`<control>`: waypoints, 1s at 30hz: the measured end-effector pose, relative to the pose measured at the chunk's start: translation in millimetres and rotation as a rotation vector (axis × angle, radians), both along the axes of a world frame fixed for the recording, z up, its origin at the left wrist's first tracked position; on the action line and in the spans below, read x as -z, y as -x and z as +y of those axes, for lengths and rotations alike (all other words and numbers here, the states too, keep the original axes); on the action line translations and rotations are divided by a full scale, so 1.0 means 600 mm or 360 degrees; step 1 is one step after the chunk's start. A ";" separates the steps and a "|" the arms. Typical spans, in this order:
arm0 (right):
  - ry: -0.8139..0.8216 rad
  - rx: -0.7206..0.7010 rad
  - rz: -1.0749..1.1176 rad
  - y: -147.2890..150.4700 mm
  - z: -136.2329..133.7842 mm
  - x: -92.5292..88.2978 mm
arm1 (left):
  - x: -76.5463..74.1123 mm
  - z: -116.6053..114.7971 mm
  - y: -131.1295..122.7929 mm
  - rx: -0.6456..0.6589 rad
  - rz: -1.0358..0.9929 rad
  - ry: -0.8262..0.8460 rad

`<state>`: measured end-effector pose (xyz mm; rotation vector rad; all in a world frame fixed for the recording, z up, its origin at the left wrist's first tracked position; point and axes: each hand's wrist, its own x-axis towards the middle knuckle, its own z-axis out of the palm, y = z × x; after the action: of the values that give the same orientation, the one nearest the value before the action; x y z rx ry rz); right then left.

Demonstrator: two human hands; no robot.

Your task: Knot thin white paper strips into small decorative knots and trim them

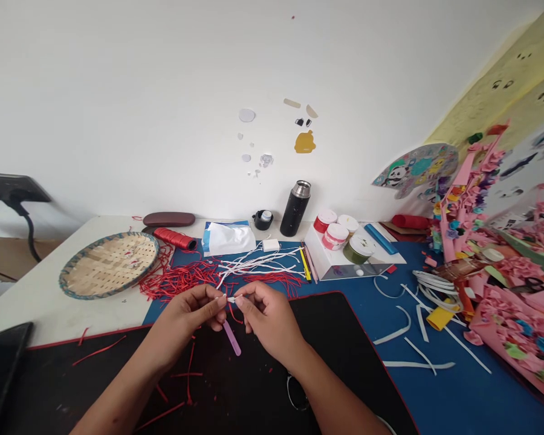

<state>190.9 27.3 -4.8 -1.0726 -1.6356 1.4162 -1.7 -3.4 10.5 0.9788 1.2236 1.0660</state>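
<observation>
Over the black mat, my left hand and my right hand meet fingertip to fingertip. Thumb and forefinger of each hand pinch a small white piece, too small to name for sure, with a bit of red cord at it. Just below the fingers, a slim purple handle slants down; its upper end is hidden, and I cannot tell whether it is held or lies on the mat. Behind the hands lie white cords and a tangle of red cords.
A woven basket and a red thread spool are on the left. At the back stand an open black flask and lidded tubs on a white box. White strips and pink paper flowers lie right.
</observation>
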 end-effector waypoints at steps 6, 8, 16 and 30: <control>-0.0350 0.0105 -0.0256 -0.003 -0.003 -0.005 | -0.002 -0.001 -0.008 -0.0013 -0.0165 0.0106; -0.0455 0.0140 -0.0308 -0.002 -0.005 -0.006 | -0.001 -0.002 -0.010 -0.0045 -0.0282 0.0174; -0.0365 0.0069 -0.0256 -0.003 -0.004 -0.003 | 0.001 -0.001 -0.010 -0.0138 -0.0416 0.0188; 0.0092 -0.0016 0.0111 -0.001 0.001 -0.004 | 0.004 -0.002 -0.012 0.0004 -0.0235 0.0185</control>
<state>191.3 27.7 -2.5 -1.0372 -1.5607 1.4992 5.6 -4.7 8.3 0.7984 1.1496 1.0349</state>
